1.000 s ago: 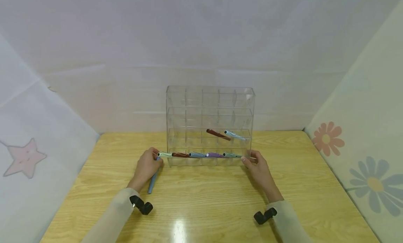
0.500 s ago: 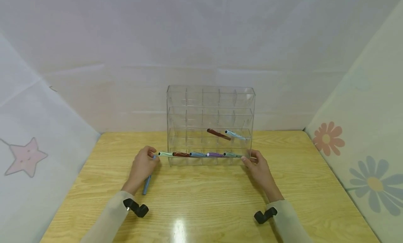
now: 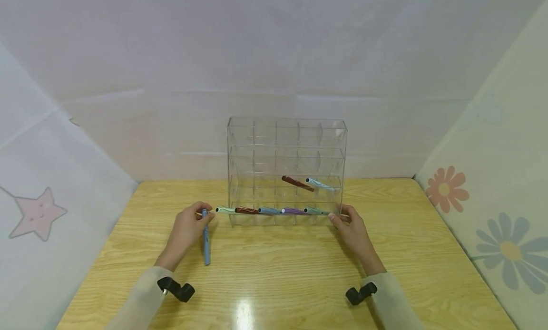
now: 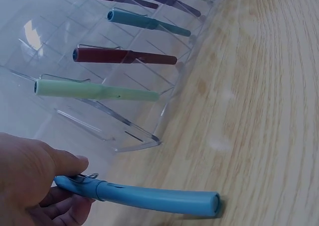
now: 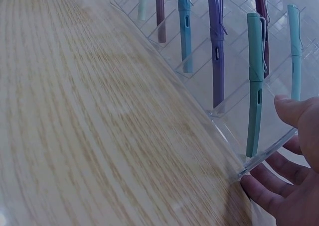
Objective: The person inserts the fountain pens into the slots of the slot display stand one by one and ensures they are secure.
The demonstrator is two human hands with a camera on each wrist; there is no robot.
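A blue pen (image 3: 207,247) is pinched near its clip end by the thumb and fingers of my left hand (image 3: 186,230), left of the clear rack (image 3: 344,151). In the left wrist view the blue pen (image 4: 159,198) points its other end out over the wood. My right hand (image 3: 353,230) grips the rack's lower right edge, thumb in front and fingers behind. Along the rack's bottom row lie a light green pen (image 3: 225,210), a dark red pen (image 3: 246,210), a blue one, a purple pen (image 3: 293,211) and a green pen (image 5: 255,81).
One row higher, a second dark red pen (image 3: 298,182) and a light blue pen (image 3: 320,183) sit toward the right. The rack stands upright on a wooden table (image 3: 274,273), before a pale cloth backdrop (image 3: 274,59). Printed cloth hangs at both sides.
My left hand has drawn a little leftward from the rack with the blue pen. The pen's near end has swung first left, then right. My right hand stays on the rack.
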